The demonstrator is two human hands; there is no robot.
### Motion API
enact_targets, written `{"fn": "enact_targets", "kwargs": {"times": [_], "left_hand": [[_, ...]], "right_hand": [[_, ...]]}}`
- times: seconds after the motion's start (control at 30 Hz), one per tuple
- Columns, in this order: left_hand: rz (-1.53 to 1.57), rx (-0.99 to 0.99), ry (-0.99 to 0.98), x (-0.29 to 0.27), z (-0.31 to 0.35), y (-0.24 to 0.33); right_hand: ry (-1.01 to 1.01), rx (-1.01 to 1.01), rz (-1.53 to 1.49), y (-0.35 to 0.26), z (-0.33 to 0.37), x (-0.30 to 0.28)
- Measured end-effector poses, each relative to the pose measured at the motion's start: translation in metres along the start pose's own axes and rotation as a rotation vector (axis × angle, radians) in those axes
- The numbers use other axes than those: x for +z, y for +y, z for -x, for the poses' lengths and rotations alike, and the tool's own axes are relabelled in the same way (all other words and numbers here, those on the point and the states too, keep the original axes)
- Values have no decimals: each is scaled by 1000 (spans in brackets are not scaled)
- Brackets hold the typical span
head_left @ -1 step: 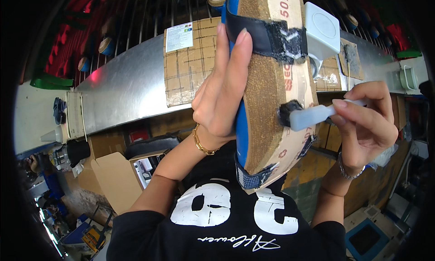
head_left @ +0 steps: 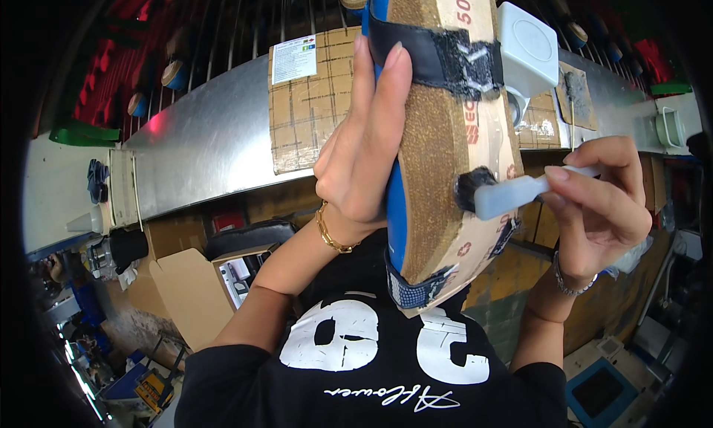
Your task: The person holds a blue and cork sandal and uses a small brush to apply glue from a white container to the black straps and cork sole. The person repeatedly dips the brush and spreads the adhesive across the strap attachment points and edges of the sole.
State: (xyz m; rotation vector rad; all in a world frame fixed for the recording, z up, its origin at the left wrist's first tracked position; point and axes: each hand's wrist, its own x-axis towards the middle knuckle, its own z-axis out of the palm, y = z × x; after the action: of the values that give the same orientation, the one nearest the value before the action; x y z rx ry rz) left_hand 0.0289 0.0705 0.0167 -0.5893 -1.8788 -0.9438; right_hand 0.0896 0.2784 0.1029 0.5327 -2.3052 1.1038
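My left hand (head_left: 364, 146) is closed on a sandal (head_left: 427, 190), which stands up on end with its brown cork side and pale underside in view. Inside it shows a blue shoe last (head_left: 399, 220). A wide black strap (head_left: 416, 53) wraps over the cork and ends on the underside with rough, dark edges. My right hand (head_left: 601, 201) pinches a brush (head_left: 509, 198) by its whitish plastic handle. The brush's dark bristles touch the border between cork and underside. Part of my left fingers is hidden behind the sandal.
Beyond the sandal runs a metal bench (head_left: 208, 131) with a flattened cardboard piece (head_left: 316, 93) and a white container (head_left: 527, 45). A thin stick lies on a stained board (head_left: 575, 93) at right. An open cardboard box (head_left: 197, 279) stands lower left. Racks with lasts line the back.
The brush has shifted very slightly left along the sandal's edge. My left hand's hold looks the same.
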Motion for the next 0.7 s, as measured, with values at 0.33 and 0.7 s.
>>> {"fn": "enact_targets", "kwargs": {"times": [0.33, 0.7], "left_hand": [[136, -46, 103, 16, 6, -16], [33, -40, -10, 4, 1, -5]], "right_hand": [[59, -65, 32, -12, 16, 18], [-253, -20, -271, 2, -29, 6]]}}
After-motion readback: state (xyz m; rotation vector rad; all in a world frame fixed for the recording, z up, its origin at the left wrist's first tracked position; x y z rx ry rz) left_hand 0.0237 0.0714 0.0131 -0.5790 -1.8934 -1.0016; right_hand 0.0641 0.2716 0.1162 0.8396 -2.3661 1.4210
